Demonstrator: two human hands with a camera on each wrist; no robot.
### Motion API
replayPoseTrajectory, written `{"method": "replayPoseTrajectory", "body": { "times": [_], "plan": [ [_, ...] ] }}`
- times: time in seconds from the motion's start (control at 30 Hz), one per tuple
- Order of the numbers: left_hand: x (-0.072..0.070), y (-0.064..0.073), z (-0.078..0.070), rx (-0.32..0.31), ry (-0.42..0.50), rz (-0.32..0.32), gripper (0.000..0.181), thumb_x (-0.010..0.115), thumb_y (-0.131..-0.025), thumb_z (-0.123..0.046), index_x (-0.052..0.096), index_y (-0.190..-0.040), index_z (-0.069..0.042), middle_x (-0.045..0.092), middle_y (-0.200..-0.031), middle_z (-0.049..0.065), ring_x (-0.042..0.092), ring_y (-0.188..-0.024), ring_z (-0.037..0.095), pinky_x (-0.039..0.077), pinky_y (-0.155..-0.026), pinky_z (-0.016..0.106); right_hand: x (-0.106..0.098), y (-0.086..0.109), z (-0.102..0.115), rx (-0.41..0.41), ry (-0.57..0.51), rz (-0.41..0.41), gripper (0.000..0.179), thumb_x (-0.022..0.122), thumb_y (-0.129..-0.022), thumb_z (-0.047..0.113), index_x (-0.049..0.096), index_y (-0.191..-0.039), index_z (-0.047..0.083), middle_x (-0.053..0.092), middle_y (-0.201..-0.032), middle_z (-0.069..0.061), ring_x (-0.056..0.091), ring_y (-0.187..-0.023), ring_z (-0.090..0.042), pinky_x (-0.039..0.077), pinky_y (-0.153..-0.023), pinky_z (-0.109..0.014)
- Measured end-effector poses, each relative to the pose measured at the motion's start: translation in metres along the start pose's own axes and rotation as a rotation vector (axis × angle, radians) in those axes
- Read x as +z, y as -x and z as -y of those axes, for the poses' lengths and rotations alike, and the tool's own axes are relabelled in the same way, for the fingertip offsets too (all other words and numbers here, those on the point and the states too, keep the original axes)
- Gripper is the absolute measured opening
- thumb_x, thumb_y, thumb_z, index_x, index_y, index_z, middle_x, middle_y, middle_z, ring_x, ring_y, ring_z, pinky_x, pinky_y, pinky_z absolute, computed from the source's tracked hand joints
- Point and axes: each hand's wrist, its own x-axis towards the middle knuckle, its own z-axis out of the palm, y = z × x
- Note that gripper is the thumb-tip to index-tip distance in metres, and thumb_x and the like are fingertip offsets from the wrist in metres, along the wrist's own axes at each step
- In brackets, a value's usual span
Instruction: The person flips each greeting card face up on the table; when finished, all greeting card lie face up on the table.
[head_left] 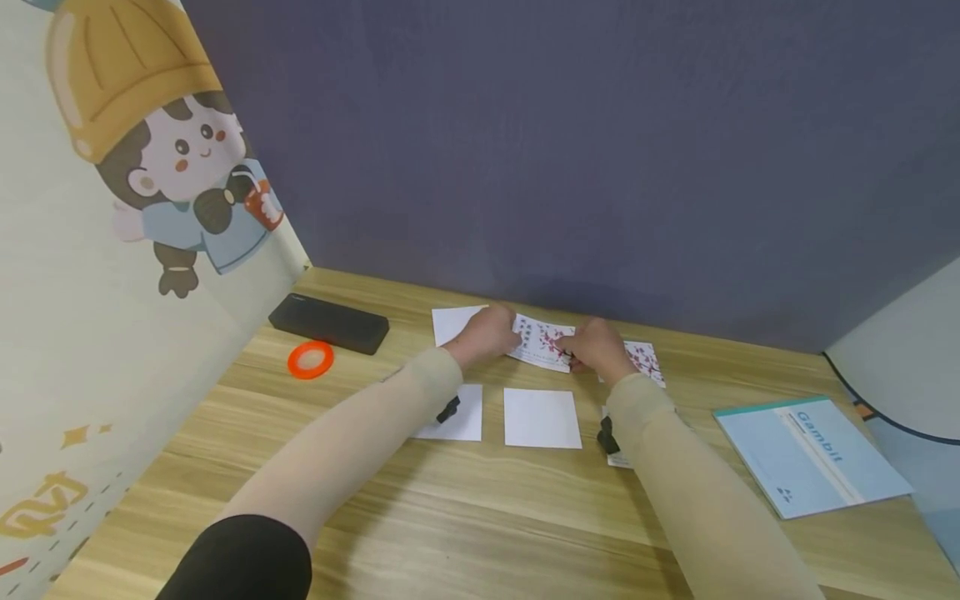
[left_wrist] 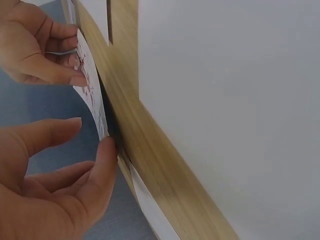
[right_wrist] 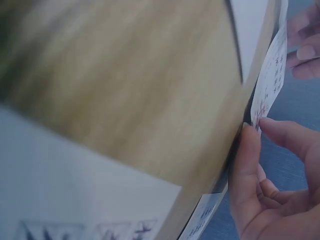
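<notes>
A white card printed with pink blossoms and dark characters (head_left: 543,343) is held up off the table near the back edge, slightly bowed. At its right end, my right hand (head_left: 600,346) pinches it between thumb and forefinger. My left hand (head_left: 486,333) is at the other end; in the left wrist view its forefinger touches the card's edge while the thumb stands apart from it. A blank white card (head_left: 452,321) lies partly behind the left hand. Right of the right hand lies another blossom card (head_left: 645,360).
Nearer me lie two blank white cards (head_left: 542,418) and a printed card (right_wrist: 90,200), partly hidden by my right arm in the head view. A black case (head_left: 328,323) and an orange tape roll (head_left: 311,360) are left; a Gambit pad (head_left: 813,454) is right. A dark panel (head_left: 570,167) rises behind.
</notes>
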Motion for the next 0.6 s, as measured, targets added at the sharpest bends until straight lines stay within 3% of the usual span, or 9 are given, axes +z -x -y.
{"method": "replayPoseTrajectory", "body": {
  "times": [0.13, 0.23, 0.27, 0.33, 0.47, 0.6],
  "plan": [
    [0.0039, 0.0016, -0.0019, 0.034, -0.048, 0.008, 0.016, 0.064, -0.102, -0.015, 0.069, -0.095, -0.001, 0.069, -0.091, 0.01, 0.057, -0.076, 0.02, 0.053, -0.074, 0.033, -0.0023, -0.0001, -0.001, -0.004, 0.088, 0.014, 0.034, 0.074, -0.098, 0.03, 0.066, -0.072, 0.009, 0.073, -0.063, -0.004, 0.069, -0.061, -0.017, 0.057, -0.074, -0.033],
    [0.0054, 0.0042, -0.0043, 0.043, -0.074, 0.032, 0.028, 0.062, -0.105, -0.019, 0.072, -0.119, 0.003, 0.075, -0.113, 0.015, 0.066, -0.094, 0.024, 0.058, -0.093, 0.039, -0.0043, 0.0012, -0.0006, -0.005, 0.13, 0.025, 0.035, 0.073, -0.099, 0.032, 0.073, -0.074, 0.006, 0.074, -0.062, -0.003, 0.069, -0.062, -0.017, 0.056, -0.078, -0.035],
    [0.0056, 0.0049, -0.0051, 0.046, -0.088, 0.044, 0.03, 0.062, -0.105, -0.02, 0.072, -0.122, 0.004, 0.076, -0.117, 0.017, 0.067, -0.095, 0.025, 0.059, -0.094, 0.04, -0.0046, 0.0018, -0.0002, -0.003, 0.137, 0.029, 0.035, 0.073, -0.099, 0.032, 0.074, -0.075, 0.006, 0.074, -0.062, -0.003, 0.069, -0.062, -0.017, 0.056, -0.078, -0.035],
    [0.0065, 0.0051, -0.0061, 0.045, -0.109, 0.066, 0.032, 0.062, -0.106, -0.02, 0.072, -0.125, 0.003, 0.077, -0.118, 0.016, 0.068, -0.092, 0.023, 0.06, -0.087, 0.037, -0.005, 0.0024, 0.0008, 0.01, 0.132, 0.034, 0.034, 0.073, -0.099, 0.032, 0.075, -0.078, 0.006, 0.074, -0.064, -0.003, 0.07, -0.062, -0.017, 0.056, -0.076, -0.035],
    [0.0067, 0.0056, -0.0077, 0.045, -0.113, 0.122, 0.027, 0.059, -0.106, -0.016, 0.074, -0.12, 0.002, 0.077, -0.109, 0.013, 0.059, -0.071, 0.015, 0.051, -0.059, 0.027, -0.0035, 0.0021, 0.0021, 0.02, 0.101, 0.025, 0.03, 0.074, -0.099, 0.029, 0.076, -0.088, 0.002, 0.075, -0.066, -0.004, 0.072, -0.061, -0.015, 0.058, -0.067, -0.031],
    [0.0071, 0.007, -0.0071, 0.038, -0.08, 0.138, 0.031, 0.057, -0.108, -0.016, 0.072, -0.127, 0.002, 0.076, -0.112, 0.013, 0.059, -0.07, 0.013, 0.048, -0.056, 0.024, -0.0018, 0.0019, 0.0025, 0.01, 0.079, 0.005, 0.029, 0.075, -0.098, 0.026, 0.076, -0.092, -0.002, 0.074, -0.066, -0.005, 0.072, -0.058, -0.014, 0.059, -0.062, -0.029]
  ]
}}
